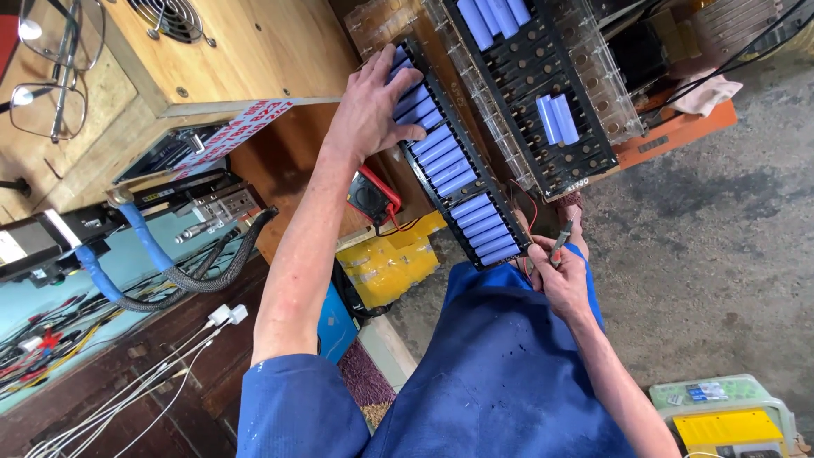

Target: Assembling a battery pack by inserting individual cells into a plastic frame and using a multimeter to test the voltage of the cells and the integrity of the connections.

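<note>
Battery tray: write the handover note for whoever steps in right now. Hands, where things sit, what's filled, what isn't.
Left hand: flat on the blue cells at the far end of the near tray, holding nothing.
Right hand: closed on a slim probe at the tray's near end, red lead trailing from it.
Near tray: cells in almost every slot, with a gap or two between groups.
Second tray: a few cells at the far end and a pair mid-way; most slots bare.
Meter: beside the near tray, under the left forearm.
</note>
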